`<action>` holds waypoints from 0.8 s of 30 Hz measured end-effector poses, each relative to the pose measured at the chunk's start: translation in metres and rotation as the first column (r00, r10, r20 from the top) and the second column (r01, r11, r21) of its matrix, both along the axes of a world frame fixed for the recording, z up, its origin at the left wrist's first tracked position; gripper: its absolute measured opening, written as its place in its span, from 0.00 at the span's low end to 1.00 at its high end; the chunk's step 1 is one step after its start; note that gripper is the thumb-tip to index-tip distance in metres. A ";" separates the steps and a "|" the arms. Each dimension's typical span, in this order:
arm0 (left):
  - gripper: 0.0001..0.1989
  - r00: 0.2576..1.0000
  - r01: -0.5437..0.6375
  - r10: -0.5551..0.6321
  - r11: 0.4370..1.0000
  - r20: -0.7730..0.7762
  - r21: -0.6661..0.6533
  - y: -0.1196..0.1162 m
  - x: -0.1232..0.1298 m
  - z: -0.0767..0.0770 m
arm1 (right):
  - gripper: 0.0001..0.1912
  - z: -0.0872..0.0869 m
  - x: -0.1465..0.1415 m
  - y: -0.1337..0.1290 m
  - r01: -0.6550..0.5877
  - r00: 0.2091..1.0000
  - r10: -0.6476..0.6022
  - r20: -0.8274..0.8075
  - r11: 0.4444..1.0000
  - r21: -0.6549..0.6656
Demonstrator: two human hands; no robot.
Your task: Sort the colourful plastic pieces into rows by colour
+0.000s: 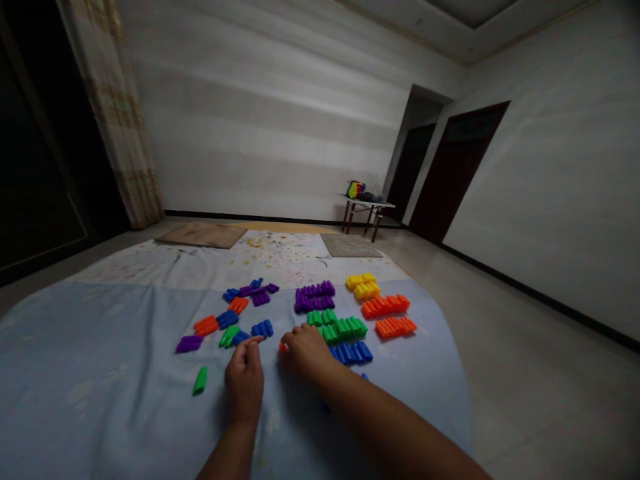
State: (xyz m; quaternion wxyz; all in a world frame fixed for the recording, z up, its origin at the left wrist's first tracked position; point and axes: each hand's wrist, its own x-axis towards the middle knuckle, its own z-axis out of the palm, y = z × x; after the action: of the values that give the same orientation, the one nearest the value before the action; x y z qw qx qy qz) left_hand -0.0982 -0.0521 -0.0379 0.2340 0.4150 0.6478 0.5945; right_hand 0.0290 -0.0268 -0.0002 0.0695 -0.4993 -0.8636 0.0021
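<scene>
My right hand (307, 350) is closed, palm down, on an orange plastic piece (283, 347), whose end shows at the fingertips. Just left of it, my left hand (245, 377) has its fingers curled and the thumb pressed to the index finger; anything between them is hidden. Small tapered plastic pieces, like caps, lie on the cloth. Beyond my left hand are loose blue pieces (263, 328) and green pieces (229, 336). A row of green pieces (343, 329) and a row of blue pieces (351, 353) lie beside my right hand, the blue row partly hidden by it.
Purple rows (315, 297), yellow rows (363, 286) and orange rows (386, 306) lie farther right. A single green piece (200, 381) sits at left. Two flat boards, one brown (203, 235) and one grey (351, 245), rest at the table's far edge. A small side table (367, 200) stands behind.
</scene>
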 end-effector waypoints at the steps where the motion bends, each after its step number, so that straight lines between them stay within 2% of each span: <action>1: 0.18 1.000 0.000 0.000 1.000 -0.002 -0.005 0.001 -0.001 -0.001 | 0.13 0.000 -0.002 0.001 0.015 1.000 -0.015 0.023 1.000 0.002; 8: 0.19 0.999 0.033 -0.032 0.997 0.015 -0.072 0.004 -0.005 -0.005 | 0.14 0.002 -0.006 -0.001 -0.013 1.000 0.014 0.021 1.000 -0.014; 13: 0.20 0.999 0.037 -0.036 0.997 0.008 -0.070 0.004 -0.006 -0.008 | 0.14 0.005 0.011 -0.010 0.024 0.975 -0.015 -0.220 0.999 0.038; 15: 0.20 1.000 0.022 -0.022 0.998 -0.006 -0.058 0.005 -0.006 -0.010 | 0.14 0.006 0.022 -0.013 0.053 0.932 -0.031 -0.360 0.997 0.053; 19: 0.19 1.000 0.007 -0.008 0.999 -0.025 -0.040 0.006 -0.005 -0.010 | 0.15 0.004 0.043 -0.020 0.105 0.787 -0.083 -0.611 0.994 -0.001; 24: 0.19 0.999 -0.005 0.004 1.000 -0.052 -0.014 0.004 -0.003 -0.005 | 0.15 -0.004 0.063 -0.031 0.166 0.661 -0.174 -0.730 0.983 -0.083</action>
State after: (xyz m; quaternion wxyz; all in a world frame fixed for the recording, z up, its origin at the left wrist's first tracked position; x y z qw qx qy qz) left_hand -0.1011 -0.0476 -0.0433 0.2186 0.4271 0.6589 0.5794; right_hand 0.0924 -0.0577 -0.0039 0.4074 -0.5351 -0.7127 0.1995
